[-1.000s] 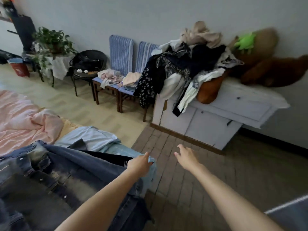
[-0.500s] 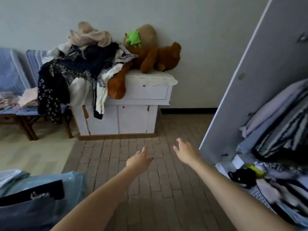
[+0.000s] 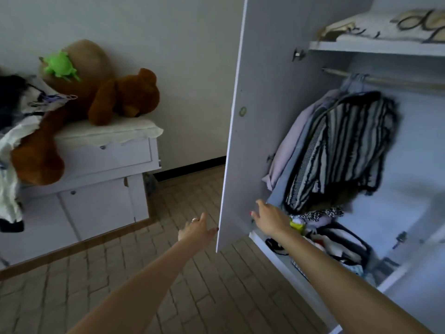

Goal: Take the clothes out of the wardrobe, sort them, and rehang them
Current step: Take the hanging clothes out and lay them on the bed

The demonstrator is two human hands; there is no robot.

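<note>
The white wardrobe stands open on the right, its door [image 3: 252, 97] swung out toward me. From the rail [image 3: 385, 79] hang a black-and-white striped garment [image 3: 342, 150] and pale lilac clothes [image 3: 289, 145]. A jumble of clothes [image 3: 337, 239] lies on the wardrobe floor. My left hand [image 3: 196, 231] reaches out just left of the door's lower edge, fingers apart and empty. My right hand [image 3: 269, 219] stretches inside the doorway below the hanging clothes, also empty with spread fingers.
A white cabinet [image 3: 96, 189] stands at the left with a brown teddy bear [image 3: 125, 97], a green soft toy [image 3: 59, 66] and a heap of clothes [image 3: 14, 131] on it. Brick-pattern floor [image 3: 120, 273] lies in front. A top wardrobe shelf [image 3: 375, 48] holds folded items.
The view has swung right from the bed and chairs to the open wardrobe. Both hands have stayed empty and now reach the wardrobe door and opening.
</note>
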